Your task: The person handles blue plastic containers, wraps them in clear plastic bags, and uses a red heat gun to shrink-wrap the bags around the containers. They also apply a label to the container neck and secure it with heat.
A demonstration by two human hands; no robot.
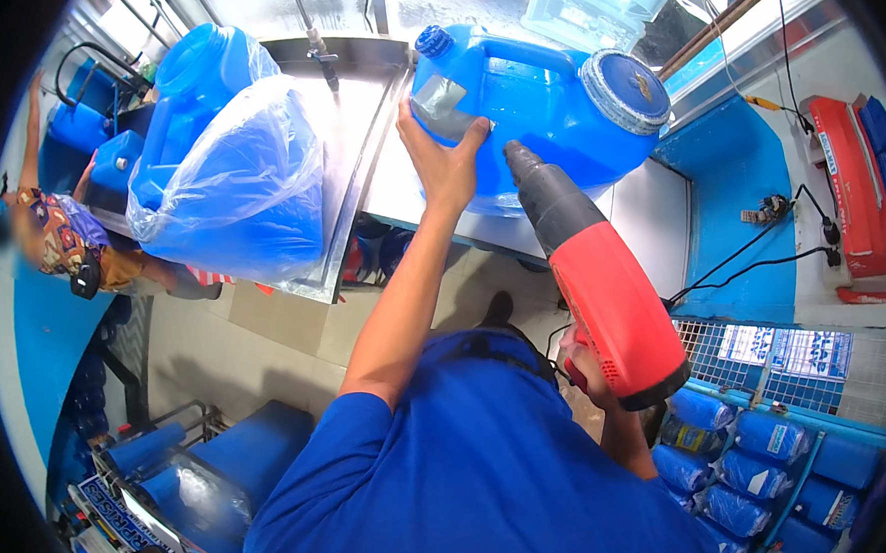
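My left hand [444,160] rests spread on the side of a blue plastic water jug [532,110], its thumb and fingers around a silvery patch [442,107]. The jug lies on a white counter, its large capped mouth to the right and a small cap at the upper left. My right hand [587,366] grips the handle of a red and black heat gun [613,297], partly hidden behind its body. The gun's nozzle points at the jug's side, close to the patch; whether it touches cannot be told. Thin clear film shows under the jug.
Another blue jug [200,86] and one in a clear plastic bag [243,182] stand on the steel counter to the left. A person [65,229] is at the far left. Black cords [758,260] run to the right wall. Wrapped blue containers [746,471] fill a rack at lower right.
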